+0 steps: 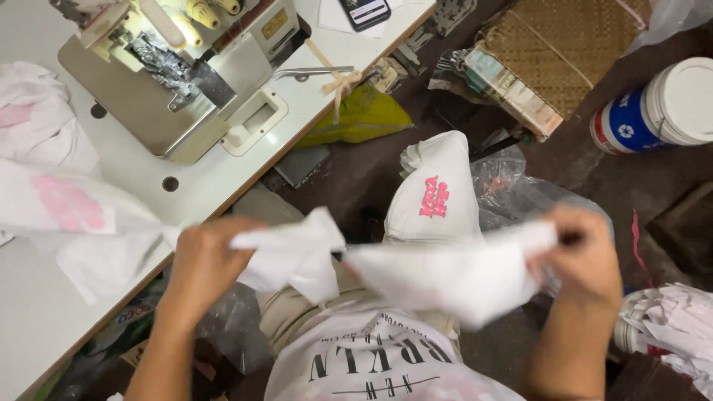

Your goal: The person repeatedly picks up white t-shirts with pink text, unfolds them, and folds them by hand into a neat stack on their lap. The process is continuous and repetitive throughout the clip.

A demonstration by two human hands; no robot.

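My left hand (pixel 202 261) grips one end of a white cloth piece (pixel 438 276), bunched at the fist. My right hand (pixel 587 260) pinches the other end, so the cloth stretches between them above my lap. More white cloth with pink print (pixel 70 208) trails from my left hand onto the sewing table (pixel 44 319). A stack of folded white pieces with a pink print (pixel 438 189) stands just beyond the held cloth.
A sewing machine (pixel 178 74) sits on the white table at upper left, a phone (pixel 364 11) behind it. A white-and-blue bucket (pixel 661 108), a woven mat (pixel 572 44), clear plastic bags (pixel 512 186) and white scraps (pixel 676 327) lie on the dark floor at right.
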